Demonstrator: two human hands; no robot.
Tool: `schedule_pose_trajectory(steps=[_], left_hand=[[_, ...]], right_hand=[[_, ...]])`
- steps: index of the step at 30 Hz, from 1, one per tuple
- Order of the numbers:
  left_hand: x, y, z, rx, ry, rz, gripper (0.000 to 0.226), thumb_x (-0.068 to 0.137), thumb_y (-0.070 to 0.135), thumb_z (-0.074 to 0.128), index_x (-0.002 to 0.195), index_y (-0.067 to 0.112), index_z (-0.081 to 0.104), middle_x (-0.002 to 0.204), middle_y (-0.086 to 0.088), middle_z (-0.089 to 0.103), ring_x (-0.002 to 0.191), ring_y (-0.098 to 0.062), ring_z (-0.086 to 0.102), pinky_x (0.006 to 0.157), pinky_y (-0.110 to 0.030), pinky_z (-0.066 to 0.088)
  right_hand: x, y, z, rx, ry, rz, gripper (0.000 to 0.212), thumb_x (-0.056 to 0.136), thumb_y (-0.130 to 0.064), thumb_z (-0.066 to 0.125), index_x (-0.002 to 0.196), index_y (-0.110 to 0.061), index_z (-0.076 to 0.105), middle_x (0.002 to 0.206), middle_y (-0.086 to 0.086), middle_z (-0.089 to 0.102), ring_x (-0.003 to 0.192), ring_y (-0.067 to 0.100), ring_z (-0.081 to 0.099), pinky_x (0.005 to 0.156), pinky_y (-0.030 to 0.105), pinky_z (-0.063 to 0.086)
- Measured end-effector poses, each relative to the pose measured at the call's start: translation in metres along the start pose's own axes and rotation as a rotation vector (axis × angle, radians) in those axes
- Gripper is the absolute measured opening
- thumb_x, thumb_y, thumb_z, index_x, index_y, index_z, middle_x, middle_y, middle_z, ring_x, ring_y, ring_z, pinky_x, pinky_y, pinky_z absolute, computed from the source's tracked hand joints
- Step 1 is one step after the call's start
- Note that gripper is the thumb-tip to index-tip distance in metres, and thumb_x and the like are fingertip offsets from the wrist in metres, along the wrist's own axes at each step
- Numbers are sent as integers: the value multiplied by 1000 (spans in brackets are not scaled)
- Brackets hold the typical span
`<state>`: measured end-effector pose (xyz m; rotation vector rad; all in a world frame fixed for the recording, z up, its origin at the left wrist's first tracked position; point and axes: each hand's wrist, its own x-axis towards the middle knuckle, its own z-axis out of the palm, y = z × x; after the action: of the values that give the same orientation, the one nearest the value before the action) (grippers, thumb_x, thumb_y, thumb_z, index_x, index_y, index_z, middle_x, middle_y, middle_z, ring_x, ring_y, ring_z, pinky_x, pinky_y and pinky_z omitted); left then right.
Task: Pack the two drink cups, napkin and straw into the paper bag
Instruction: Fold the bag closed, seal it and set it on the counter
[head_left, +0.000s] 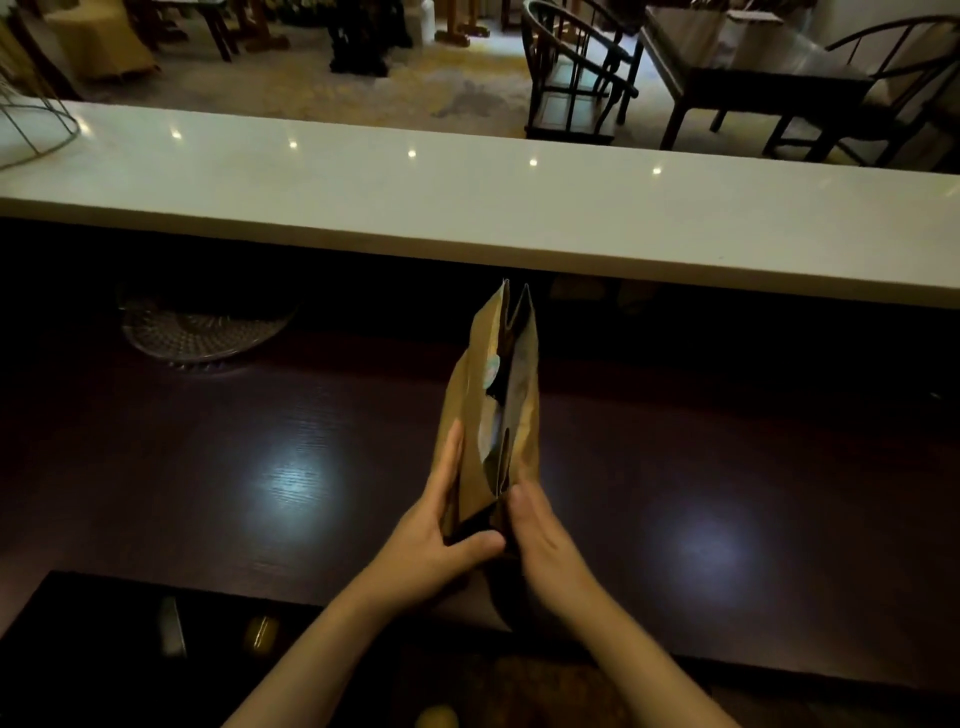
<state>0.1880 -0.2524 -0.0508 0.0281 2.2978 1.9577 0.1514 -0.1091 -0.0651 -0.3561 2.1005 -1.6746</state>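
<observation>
A brown paper bag (465, 405) stands on the dark wooden counter (260, 441), its mouth pressed almost flat. Through the narrow gap I glimpse something pale, like a cup lid (491, 371), and a thin pale strip (506, 447); I cannot tell what they are. My left hand (441, 519) grips the bag's near left side, fingers along the panel and thumb across the near end. My right hand (540, 535) presses against the near right side. No cup, napkin or straw lies outside the bag.
A raised white ledge (467, 197) runs across behind the bag. A clear glass plate (202, 327) sits at the back left of the counter, a wire frame (36, 124) on the ledge's left end. Dark chairs stand beyond.
</observation>
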Motion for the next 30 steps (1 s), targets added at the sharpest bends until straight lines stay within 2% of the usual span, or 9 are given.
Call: schedule_pose_trajectory(steps=[2, 4, 7, 11, 14, 19, 23, 26, 30], left_hand=[[1, -3, 9, 27, 90, -6, 104, 63, 50, 73, 144, 44, 8, 131, 50, 34, 126, 18, 34, 99, -5, 33], [6, -5, 20, 12, 239, -21, 86, 73, 31, 71, 142, 44, 21, 123, 42, 45, 115, 23, 42, 88, 0, 37], [10, -9, 35, -35, 443, -58, 71, 83, -3, 57, 139, 36, 36, 121, 26, 52, 102, 23, 51, 78, 2, 41], [15, -16, 44, -116, 564, -133, 57, 86, -7, 49, 130, 30, 52, 117, 10, 63, 101, 8, 60, 77, -3, 46], [18, -9, 40, -200, 592, -151, 48, 85, -12, 48, 115, 22, 63, 102, 7, 69, 97, -7, 66, 72, -8, 51], [12, 14, 5, -161, 535, -234, 21, 92, -1, 44, 95, 10, 62, 74, 4, 60, 69, -4, 55, 50, -7, 46], [11, 6, -35, -97, 470, -280, 17, 92, 17, 50, 86, 25, 64, 91, 1, 66, 95, -20, 61, 78, -25, 49], [14, -1, -49, -42, 545, -294, 8, 86, 32, 59, 93, 30, 63, 105, -2, 65, 105, -23, 59, 94, -41, 47], [10, -9, -35, -30, 809, -291, 35, 78, 33, 69, 110, 19, 62, 101, 0, 65, 99, -18, 61, 83, -32, 49]], right_hand=[[-2, 3, 10, 27, -16, -22, 61, 85, -60, 34, 140, -34, 27, 151, -13, 28, 140, -3, 24, 105, -1, 19], [-4, 6, 16, 66, -19, -60, 48, 89, -41, 34, 137, -37, 29, 148, -11, 34, 138, -3, 30, 112, 12, 23], [-9, 15, 22, 27, 5, -104, 52, 91, -33, 34, 142, -24, 30, 150, -3, 36, 139, 2, 31, 118, 31, 23], [6, 23, 15, -83, 9, -199, 50, 93, -25, 35, 142, -23, 32, 148, -9, 36, 138, 2, 31, 117, 31, 25], [53, 29, -1, -319, 82, -266, 53, 93, -31, 31, 145, -21, 24, 155, -3, 24, 146, 15, 17, 120, 35, 15], [115, 20, -47, -377, 40, -85, 73, 93, -35, 50, 149, -21, 7, 160, 2, 6, 146, 19, 10, 120, 37, 15], [123, 24, -73, -321, -83, -57, 94, 73, -40, 74, 147, -22, 19, 153, 2, 29, 138, 18, 31, 115, 39, 28], [122, 30, -79, -328, -124, -79, 75, 72, -21, 78, 134, -15, 37, 134, 3, 43, 125, 19, 43, 108, 35, 37], [127, 31, -81, -298, -72, -156, 37, 76, -18, 74, 108, -13, 57, 113, 6, 56, 110, 24, 55, 98, 39, 46]])
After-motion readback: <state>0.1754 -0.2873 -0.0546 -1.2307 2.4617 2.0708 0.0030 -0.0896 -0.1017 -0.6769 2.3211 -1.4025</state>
